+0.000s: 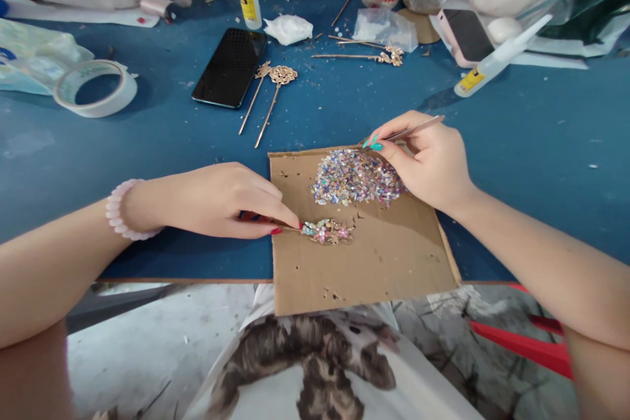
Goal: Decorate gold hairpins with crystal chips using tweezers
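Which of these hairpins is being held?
The hairpin decorated in pink and turquoise, its head over the cardboard: the left hand pinches it. The other hairpins are farther back, untouched.

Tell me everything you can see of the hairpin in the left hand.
The hairpin looks metal, gold-toned, its ornate head set with pink and pale teal pieces, some metal bare. It points sideways, head to the picture's right, shaft pinched by the left hand and largely hidden. The head is over the cardboard, whether touching is unclear, apart from the glittery chips.
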Demonstrator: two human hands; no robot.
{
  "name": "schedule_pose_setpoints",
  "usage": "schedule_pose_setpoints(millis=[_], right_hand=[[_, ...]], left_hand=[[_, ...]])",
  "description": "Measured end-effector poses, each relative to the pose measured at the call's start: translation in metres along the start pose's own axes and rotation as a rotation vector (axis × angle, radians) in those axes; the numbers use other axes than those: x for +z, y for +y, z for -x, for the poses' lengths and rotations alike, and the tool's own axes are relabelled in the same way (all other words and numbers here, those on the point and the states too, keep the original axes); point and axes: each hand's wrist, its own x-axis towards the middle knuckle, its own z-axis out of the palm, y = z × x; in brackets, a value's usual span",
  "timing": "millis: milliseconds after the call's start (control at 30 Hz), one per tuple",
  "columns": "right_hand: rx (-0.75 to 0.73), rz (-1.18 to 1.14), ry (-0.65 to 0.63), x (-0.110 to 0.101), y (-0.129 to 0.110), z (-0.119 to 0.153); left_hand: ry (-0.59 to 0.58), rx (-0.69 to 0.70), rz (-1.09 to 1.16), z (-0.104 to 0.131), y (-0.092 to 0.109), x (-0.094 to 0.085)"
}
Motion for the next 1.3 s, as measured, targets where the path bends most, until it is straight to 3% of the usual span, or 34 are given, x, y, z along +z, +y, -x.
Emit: schedule_pose_setpoints(millis=[533, 1300], right_hand=[[-0.028, 0.022, -0.075, -0.0009, -0.0051, 0.0003], [0.007, -0.022, -0.025, 0.0026, -0.0034, -0.0031]], left_hand=[[0.001, -0.007, 0.001, 0.0004, 0.0004, -0.0004], [0.01, -0.001, -0.016, -0.0001, -0.0001, 0.0013]])
